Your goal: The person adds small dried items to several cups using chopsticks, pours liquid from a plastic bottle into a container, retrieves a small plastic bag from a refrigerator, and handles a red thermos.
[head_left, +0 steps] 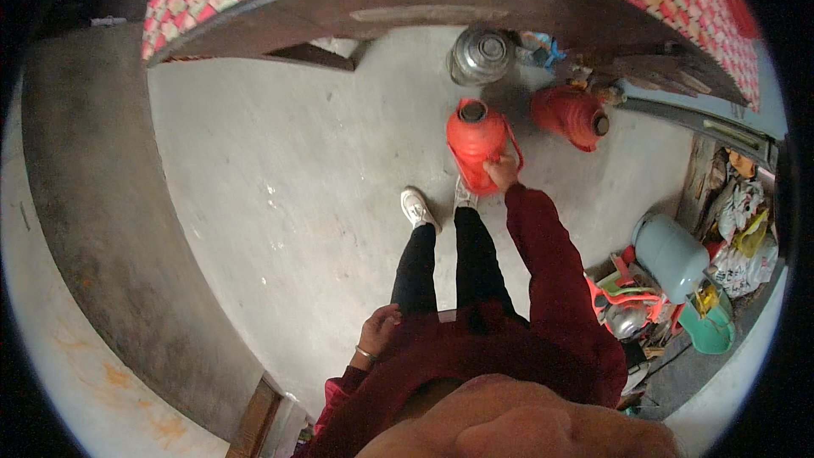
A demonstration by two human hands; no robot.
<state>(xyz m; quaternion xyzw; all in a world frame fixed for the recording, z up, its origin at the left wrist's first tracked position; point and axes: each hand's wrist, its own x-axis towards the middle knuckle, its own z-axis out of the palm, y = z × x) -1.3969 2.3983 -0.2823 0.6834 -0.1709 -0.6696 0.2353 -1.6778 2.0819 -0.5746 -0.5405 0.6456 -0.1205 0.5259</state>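
Observation:
My right hand (502,171) is closed on the handle of a red thermos flask (476,137) with a dark round top. The flask is in front of my right shoe, partly covering it; whether its base touches the floor I cannot tell. Beside my left thigh hangs my left hand (379,331), with a bangle on the wrist. Its fingers are curled in and nothing shows in them. A second red thermos flask (570,114) is to the right of the held one, near the table. Beyond the held flask is a silver metal pot or kettle (482,55).
Ahead stands a wooden table (365,4) with a red and beige patterned cover. On the right, a grey gas cylinder (670,254) leans among plastic bags (746,259), a green basin (708,326) and a metal vessel (625,320). Grey concrete floor (280,161) surrounds my feet.

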